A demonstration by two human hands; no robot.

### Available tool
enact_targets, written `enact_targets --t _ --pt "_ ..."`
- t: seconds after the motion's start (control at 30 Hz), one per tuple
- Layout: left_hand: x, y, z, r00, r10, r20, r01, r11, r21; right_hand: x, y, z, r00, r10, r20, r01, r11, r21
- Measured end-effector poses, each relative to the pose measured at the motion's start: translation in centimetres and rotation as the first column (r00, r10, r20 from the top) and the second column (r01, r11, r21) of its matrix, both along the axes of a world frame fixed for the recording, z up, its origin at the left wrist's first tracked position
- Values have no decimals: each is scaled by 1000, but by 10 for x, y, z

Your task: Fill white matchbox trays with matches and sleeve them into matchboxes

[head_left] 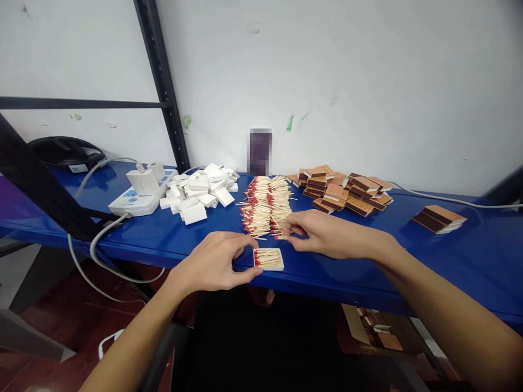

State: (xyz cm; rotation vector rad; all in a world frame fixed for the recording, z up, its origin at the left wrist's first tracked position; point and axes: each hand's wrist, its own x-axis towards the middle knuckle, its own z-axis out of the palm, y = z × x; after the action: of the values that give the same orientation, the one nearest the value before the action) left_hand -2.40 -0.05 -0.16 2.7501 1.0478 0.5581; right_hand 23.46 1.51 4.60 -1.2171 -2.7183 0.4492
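A small white matchbox tray (283, 266) lies near the front edge of the blue shelf, partly filled with red-tipped matches (267, 257). My left hand (218, 261) grips the tray's left end between thumb and fingers. Just behind and to the right, my right hand (312, 233) pinches a match (281, 237), its red head pointing left. Close behind the tray spreads a large pile of loose matches (261, 204), most with heads to the left; my right fingertips are at its front right corner.
White matchbox trays (200, 188) are heaped on the left, beside a power strip (137, 202) with plugs and cables. Orange-brown matchbox sleeves (347, 190) are piled at back right, with several more (439, 218) farther right. Below the shelf stands an open carton (353, 324). A black post (163, 81) rises at left.
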Motion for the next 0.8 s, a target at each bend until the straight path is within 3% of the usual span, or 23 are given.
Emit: enact_targets --t 0.13,0.4,0.8 --pt "0 0 1 1000 3 -1 -3 1000 -4 -5 -4 3 989 46 -142 -64 990 -123" --pt "1 -1 2 1000 -6 14 6 1000 0 -14 -6 7 934 16 -357 -139 936 -323" --pt "1 -1 2 1000 -7 9 8 1000 -5 -20 -10 3 949 62 -309 -182 907 -380"
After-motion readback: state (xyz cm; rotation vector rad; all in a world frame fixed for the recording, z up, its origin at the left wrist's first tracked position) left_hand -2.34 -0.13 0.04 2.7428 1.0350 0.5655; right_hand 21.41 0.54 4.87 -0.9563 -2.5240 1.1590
